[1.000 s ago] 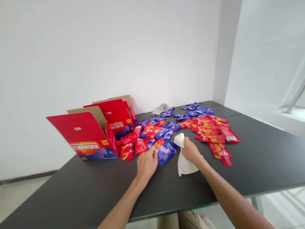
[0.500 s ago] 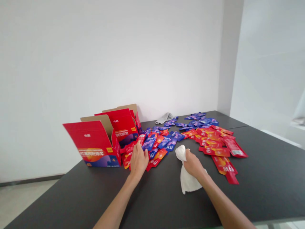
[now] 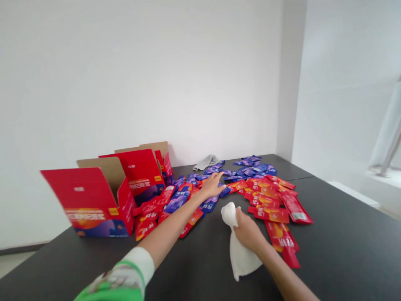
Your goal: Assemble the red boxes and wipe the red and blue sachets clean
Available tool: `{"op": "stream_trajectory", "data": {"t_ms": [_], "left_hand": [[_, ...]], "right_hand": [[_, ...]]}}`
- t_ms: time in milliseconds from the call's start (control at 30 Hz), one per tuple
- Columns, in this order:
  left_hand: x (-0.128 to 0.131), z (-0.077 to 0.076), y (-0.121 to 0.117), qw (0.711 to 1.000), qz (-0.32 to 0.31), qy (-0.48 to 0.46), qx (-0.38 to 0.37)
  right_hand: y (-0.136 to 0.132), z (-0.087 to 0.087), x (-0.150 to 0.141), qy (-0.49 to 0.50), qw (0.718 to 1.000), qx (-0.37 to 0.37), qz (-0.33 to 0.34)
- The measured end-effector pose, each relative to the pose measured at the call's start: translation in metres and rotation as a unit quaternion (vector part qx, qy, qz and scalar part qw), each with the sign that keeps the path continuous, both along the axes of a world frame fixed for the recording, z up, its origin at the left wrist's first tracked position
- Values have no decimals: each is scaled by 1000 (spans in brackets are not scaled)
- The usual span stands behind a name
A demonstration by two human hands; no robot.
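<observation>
White crumpled cloth [image 3: 242, 255], thin and wipe-like, sits at mid-table with its lower end hanging below the right hand [image 3: 249, 232]; that hand is closed around the gathered neck of the cloth, and the bunched top stands up past the fingers. Left hand [image 3: 213, 187] is extended palm down and open, fingers straight and slightly spread, at the near edge of the blue-and-purple foil sachets [image 3: 257, 169]; nothing is visibly gripped, though contact with the sachets beneath cannot be confirmed. Left forearm crosses the view from a green-and-white sleeve [image 3: 122, 271] at the bottom edge. Red-and-orange foil sachets [image 3: 266, 200] lie loose in an overlapping group just right of the cloth, with more scattered between the hands and toward the left. Blue-and-purple ones concentrate toward the far end, with others mixed among the reds at centre. Grouping by colour is therefore partial: the middle remains mixed, and many sachets lie loose on the dark grey table top [image 3: 344, 234]. Red cardboard carton [image 3: 94, 200], flaps open, stands at the left, with sachets against its side; its contents are hidden. Crumpled grey fabric [image 3: 206, 162] lies at the far edge, beyond the sachets.
</observation>
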State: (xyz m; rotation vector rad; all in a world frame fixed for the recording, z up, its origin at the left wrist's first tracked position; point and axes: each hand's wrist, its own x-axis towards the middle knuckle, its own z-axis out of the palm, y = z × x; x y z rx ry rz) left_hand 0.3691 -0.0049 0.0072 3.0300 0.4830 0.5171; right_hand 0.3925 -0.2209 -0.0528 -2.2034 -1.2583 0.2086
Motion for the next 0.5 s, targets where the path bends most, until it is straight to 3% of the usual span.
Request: {"op": "stream_trajectory", "data": {"t_ms": [167,267,367,500], "left_hand": [[79,-6,21,996,29,83,-28],[113,-13,31,990,65,118,-42],[127,-22,36,987,87,126,-49],[120,-28,35,992,77,97,-41]], "right_hand": [[-3,3,-11,-32,999,-6,9],[-5,8,-16,-49,999,-14,2],[-7,14,-20,-55,998,-29,-1],[-8,18,-21,-63,995,-70,11]]}}
